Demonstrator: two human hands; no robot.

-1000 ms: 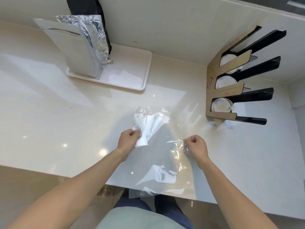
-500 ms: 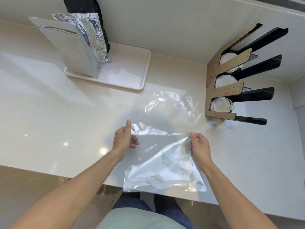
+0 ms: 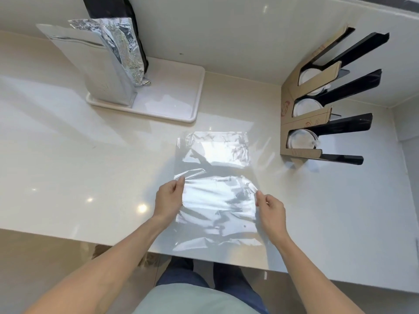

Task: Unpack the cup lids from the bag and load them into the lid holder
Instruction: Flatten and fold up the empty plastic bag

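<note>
Here the clear bag point(image 3: 215, 191) lies flat between both hands, long axis running away from the person; left hand point(image 3: 169, 198) and right hand point(image 3: 271, 207) each pinch a side edge.

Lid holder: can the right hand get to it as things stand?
Probably yes. The lid holder stands open-fronted on the right hand's side, counter between them bare. But that hand pinches the clear bag edge.

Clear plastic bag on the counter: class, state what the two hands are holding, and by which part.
Both hold the clear plastic bag: the left hand pinches its left edge, the right hand its right edge.
</note>
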